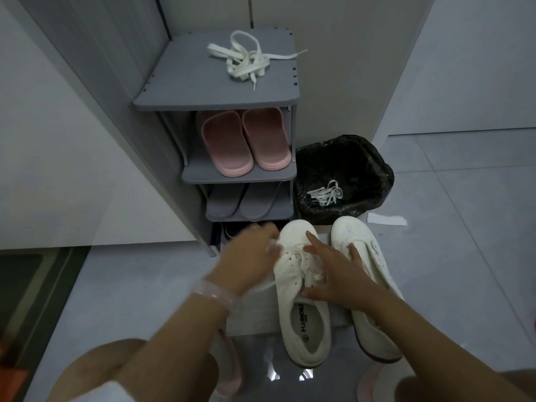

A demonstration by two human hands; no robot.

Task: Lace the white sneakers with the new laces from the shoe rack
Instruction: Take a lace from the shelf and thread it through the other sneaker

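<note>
My left hand (246,253) is blurred, its fingers curled at the toe-side eyelets of the left sneaker (301,291), apparently pinching the white lace (307,265) threaded there, though I cannot tell the pinch for certain. My right hand (333,274) lies flat with fingers spread and straight, pressing on the same sneaker's tongue and laces, its outer fingers reaching across to touch the right sneaker (368,285) just beside it. Both sneakers stand on the floor, toes pointing away from me. Well beyond my hands, on the top shelf of the grey shoe rack (150,98), lies a loose tangle of new laces (249,60). Pink slippers (243,143) sit on the shelf below, grey slippers (243,201) under those. Beyond my right hand, a black-lined bin (374,158) holds another bundle of laces (326,194).
</note>
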